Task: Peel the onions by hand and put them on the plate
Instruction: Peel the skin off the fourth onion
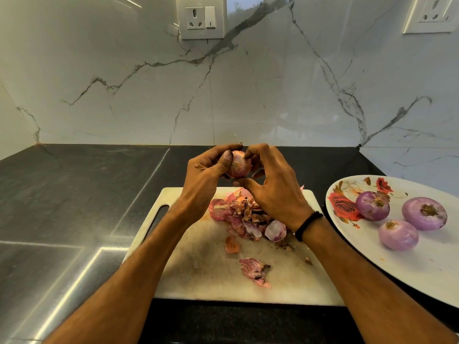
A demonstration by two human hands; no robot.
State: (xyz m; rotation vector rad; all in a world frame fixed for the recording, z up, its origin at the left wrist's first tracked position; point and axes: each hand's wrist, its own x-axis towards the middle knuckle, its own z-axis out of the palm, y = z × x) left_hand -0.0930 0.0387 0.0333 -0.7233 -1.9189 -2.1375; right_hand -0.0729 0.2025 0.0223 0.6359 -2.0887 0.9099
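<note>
Head view: an onion is mid-peel, held up over the cutting board (203, 269).
The left hand (206, 170) grips the onion (238, 165), thumb pressed on it. The right hand (270, 189) pinches its papery skin with curled fingertips. Three peeled onions (398, 235) sit on the plate (422, 264), to the right on the bench (74, 194). The next move is probably to strip the skin onto the peel pile (246, 214).
</note>
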